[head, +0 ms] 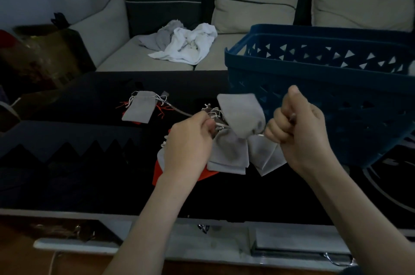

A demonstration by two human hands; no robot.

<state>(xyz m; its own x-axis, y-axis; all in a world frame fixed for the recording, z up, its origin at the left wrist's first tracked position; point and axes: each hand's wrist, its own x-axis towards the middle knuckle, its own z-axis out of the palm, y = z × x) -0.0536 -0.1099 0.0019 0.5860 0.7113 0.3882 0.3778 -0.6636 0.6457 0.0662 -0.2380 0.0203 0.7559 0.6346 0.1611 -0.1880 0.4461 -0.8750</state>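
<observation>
Holding a grey pouch (pixel 240 112) up between both hands, you have it raised just above the black table (pixel 89 173), right in front of the blue basket (pixel 314 86). Your left hand (pixel 190 139) pinches the white drawstrings (pixel 215 115) at the pouch's left side, with thumb and fingers curled tight on them. Your right hand (pixel 298 126) is closed in a fist round a thin cord (pixel 260 134) that comes off the pouch's lower right corner. Under the raised pouch, 2 more grey pouches (pixel 229 155) lie on the table, touching each other, with a red pouch (pixel 160 173) partly hidden under your left wrist. Farther back to the left, 1 flat grey pouch (pixel 140 107) rests on red strings. Behind the table, a crumpled white towel (pixel 190 43) sits on the sofa (pixel 112 54).
</observation>
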